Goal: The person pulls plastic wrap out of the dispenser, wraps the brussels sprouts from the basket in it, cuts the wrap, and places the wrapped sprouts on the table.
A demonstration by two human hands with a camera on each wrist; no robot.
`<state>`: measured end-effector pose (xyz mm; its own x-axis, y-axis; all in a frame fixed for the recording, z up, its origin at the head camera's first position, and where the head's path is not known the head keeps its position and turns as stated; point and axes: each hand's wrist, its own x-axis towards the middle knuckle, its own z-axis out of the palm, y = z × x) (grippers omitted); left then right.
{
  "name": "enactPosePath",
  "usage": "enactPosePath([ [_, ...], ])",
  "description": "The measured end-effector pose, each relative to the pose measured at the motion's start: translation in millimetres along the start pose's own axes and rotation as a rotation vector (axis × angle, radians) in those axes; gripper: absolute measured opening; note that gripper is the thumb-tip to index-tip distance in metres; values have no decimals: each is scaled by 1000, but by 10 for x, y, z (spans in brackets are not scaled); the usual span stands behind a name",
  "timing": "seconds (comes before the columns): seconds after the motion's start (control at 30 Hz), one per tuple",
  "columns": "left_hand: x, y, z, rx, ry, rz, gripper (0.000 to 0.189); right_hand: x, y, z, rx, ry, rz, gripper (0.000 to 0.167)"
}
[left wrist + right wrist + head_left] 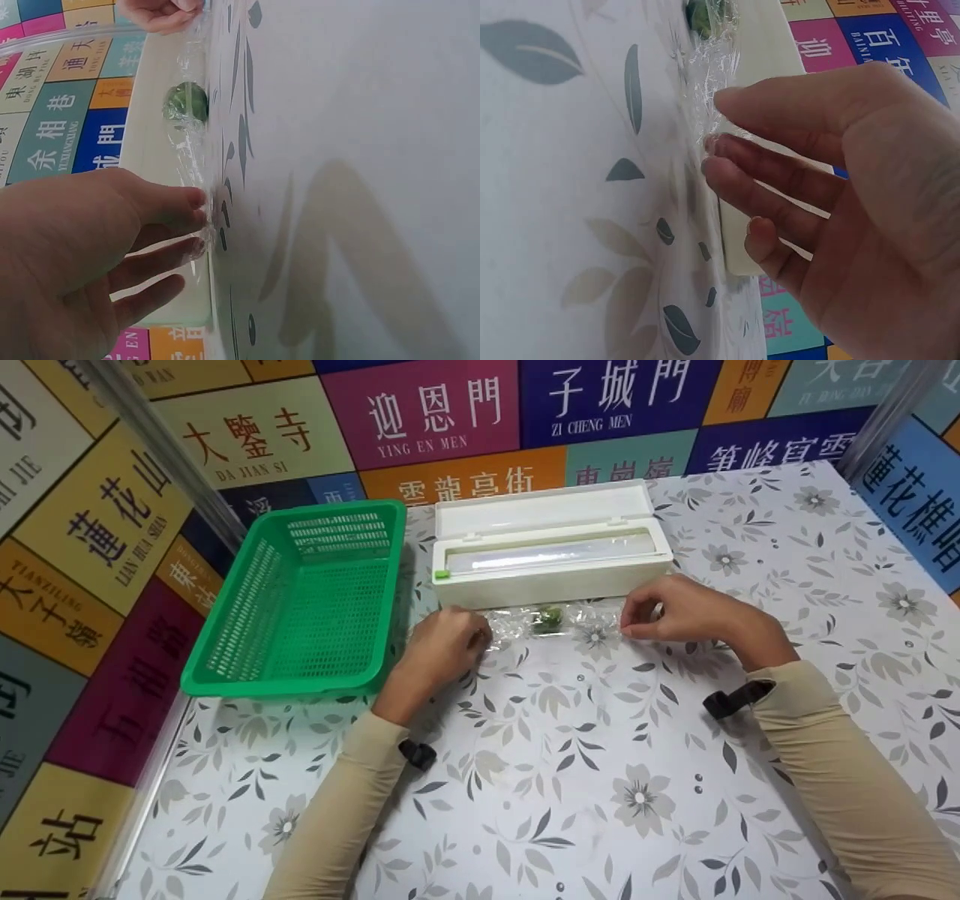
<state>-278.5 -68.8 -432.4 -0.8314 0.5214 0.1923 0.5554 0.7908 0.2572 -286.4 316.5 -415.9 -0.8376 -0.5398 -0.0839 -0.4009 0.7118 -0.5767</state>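
A small round green item (pixel 548 619), perhaps a vegetable, lies in clear plastic wrap (pixel 189 150) in front of a white box. Its kind is unclear through the film. At the wrap's left end, my left hand (pixel 448 641) pinches the crumpled film between thumb and fingers. My right hand (pixel 686 611) has its curled fingertips at the opposite end. In the right wrist view the thumb (pixel 731 101) is against the film, a narrow gap from the fingers. The white box (pixel 555 585) behind is a wrap dispenser with its lid raised and a film roll (pixel 551 553) inside.
A green plastic basket (pixel 390 607) stands to the left of the dispenser, close to my left hand. The table (pixel 555 780) has a white leaf-and-flower cover. Behind it rises a wall of coloured panels (pixel 424 412) with writing.
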Motion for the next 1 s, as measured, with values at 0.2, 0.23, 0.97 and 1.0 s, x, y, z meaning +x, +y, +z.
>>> enactPosePath([
  [0.2,4,-2,-6,-51,-22,-27,18,-32,23,-37,-46,8,27,2],
  [0.23,7,-1,-11,-54,-13,-34,17,-38,16,-46,-51,18,31,4],
  [0.97,64,29,-24,-139,140,-177,21,353,-406,477,-134,246,-50,48],
  [1.0,65,23,-22,-158,139,-195,22,359,-401,488,-125,248,-48,46],
])
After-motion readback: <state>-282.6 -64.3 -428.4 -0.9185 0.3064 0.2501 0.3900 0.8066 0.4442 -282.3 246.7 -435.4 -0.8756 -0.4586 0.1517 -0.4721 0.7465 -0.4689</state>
